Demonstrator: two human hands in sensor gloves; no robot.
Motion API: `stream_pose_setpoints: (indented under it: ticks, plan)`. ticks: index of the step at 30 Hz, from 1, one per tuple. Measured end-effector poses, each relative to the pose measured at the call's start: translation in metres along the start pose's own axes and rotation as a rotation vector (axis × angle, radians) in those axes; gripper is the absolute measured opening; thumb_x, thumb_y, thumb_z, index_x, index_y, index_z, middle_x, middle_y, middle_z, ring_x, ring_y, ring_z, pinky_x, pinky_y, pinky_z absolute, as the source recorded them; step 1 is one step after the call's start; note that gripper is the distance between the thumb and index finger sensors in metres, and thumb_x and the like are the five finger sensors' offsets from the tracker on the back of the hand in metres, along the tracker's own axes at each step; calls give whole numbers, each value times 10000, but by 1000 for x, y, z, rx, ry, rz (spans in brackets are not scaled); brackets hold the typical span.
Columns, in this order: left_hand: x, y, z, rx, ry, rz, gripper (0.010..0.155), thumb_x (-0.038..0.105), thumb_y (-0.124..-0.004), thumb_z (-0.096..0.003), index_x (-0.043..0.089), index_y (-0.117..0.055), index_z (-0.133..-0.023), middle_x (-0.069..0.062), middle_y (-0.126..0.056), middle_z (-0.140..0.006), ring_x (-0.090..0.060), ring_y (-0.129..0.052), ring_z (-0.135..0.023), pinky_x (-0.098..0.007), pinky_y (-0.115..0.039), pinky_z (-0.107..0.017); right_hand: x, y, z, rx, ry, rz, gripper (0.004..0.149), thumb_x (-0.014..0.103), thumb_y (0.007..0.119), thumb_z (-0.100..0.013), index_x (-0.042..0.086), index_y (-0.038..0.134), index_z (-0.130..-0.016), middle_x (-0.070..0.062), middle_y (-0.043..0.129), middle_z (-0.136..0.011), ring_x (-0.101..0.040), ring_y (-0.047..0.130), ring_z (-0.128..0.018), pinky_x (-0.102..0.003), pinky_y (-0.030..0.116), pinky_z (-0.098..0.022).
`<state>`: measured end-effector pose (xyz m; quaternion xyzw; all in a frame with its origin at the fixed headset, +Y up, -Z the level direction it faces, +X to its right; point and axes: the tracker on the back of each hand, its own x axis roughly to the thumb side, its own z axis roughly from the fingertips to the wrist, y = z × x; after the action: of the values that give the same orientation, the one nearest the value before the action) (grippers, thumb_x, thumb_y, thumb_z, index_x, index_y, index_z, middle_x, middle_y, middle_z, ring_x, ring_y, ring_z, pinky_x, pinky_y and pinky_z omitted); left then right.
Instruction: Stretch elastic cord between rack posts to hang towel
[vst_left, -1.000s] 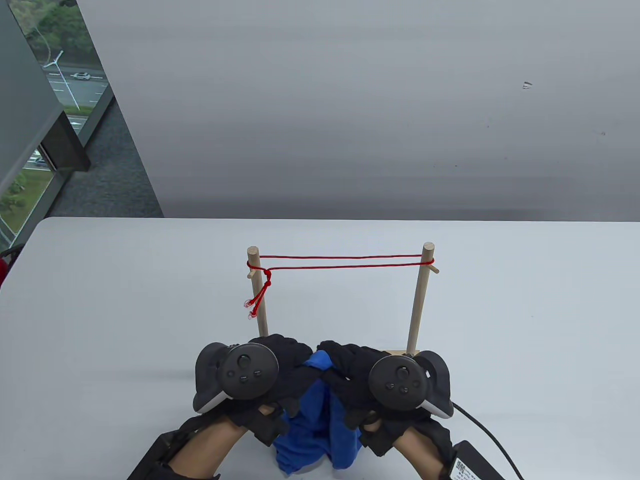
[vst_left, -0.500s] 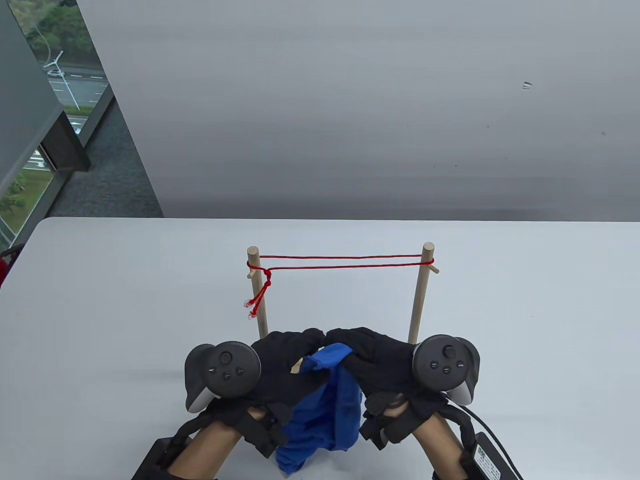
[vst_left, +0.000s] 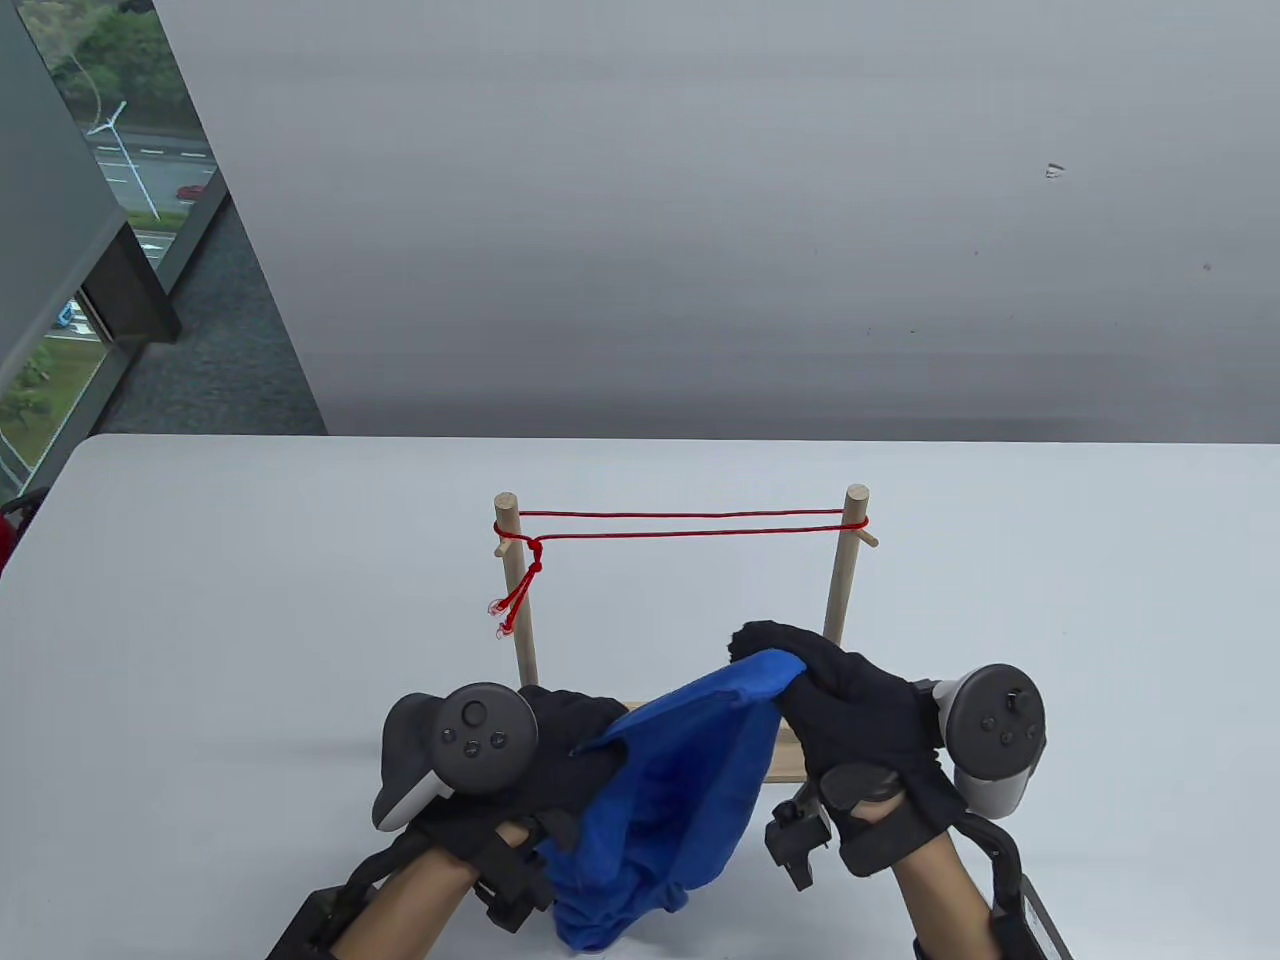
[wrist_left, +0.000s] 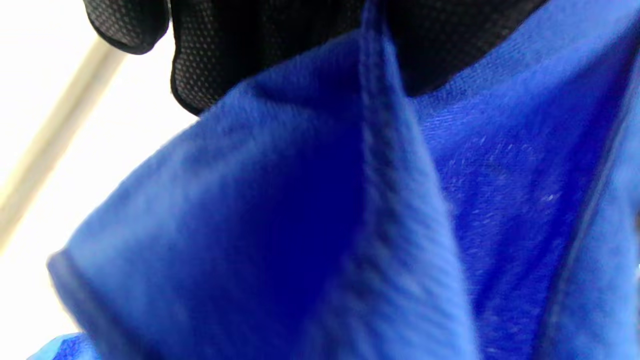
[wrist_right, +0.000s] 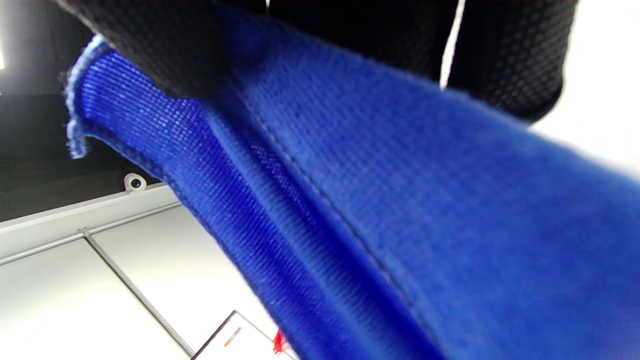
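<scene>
White table (vst_left: 200, 620) is seen under a wooden rack (vst_left: 838, 590), between whose two posts a red elastic cord (vst_left: 690, 524) is stretched. Nearer the camera, a blue towel (vst_left: 680, 790) is held up between both hands: one edge is gripped by the left hand (vst_left: 560, 750), a raised corner is pinched by the right hand (vst_left: 850, 700), and the rest is left hanging below.
</scene>
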<state>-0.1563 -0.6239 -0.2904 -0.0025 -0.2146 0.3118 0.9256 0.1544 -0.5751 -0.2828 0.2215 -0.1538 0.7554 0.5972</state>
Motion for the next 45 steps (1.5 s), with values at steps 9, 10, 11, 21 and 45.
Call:
stream_pose_setpoints:
  ticks: [9,10,11,21,45]
  plan:
    - [5,21,3,133,2,25,435,378,-850,-455,129,-885,-810,1,-1078,-552,-282,-1060,-464,-579,-766,-576,-7,-7,2,131,38,223,524,257,764,-450,285,647,-960,-86,957,-638,-262,1040,-416,-501,856,-347]
    - [7,23,2,135,-2,10,435,377,-851,-455,128,-885,-809,8,-1078,-533,-278,-1059,-446,-576,-771,-571,-8,-6,1,165,47,259,482,259,776,-448,276,726,-927,-87,933,-679,-265,1028,-457,-491,859,-348]
    - [9,25,1,142,-4,-10,436,378,-855,-450,128,-889,-805,17,-1078,-514,-271,-1060,-425,-572,-777,-566,-8,-5,0,182,51,294,441,262,793,-441,264,796,-882,-89,908,-712,-257,1022,-481,-482,864,-348]
    - [19,36,0,125,-22,-127,449,404,-895,-432,142,-923,-795,5,-1113,-506,-288,-1075,-422,-556,-793,-548,4,1,-8,134,-84,399,397,446,818,-437,153,920,-684,-21,1008,-430,-160,1037,-188,-404,892,-219]
    - [-7,29,17,-71,162,-273,444,407,-818,-461,175,-880,-835,-64,-1035,-772,-359,-1023,-654,-621,-700,-635,53,-22,-14,-165,-318,525,389,407,804,-424,122,926,-658,4,1013,-333,-104,1011,-86,-357,899,-146]
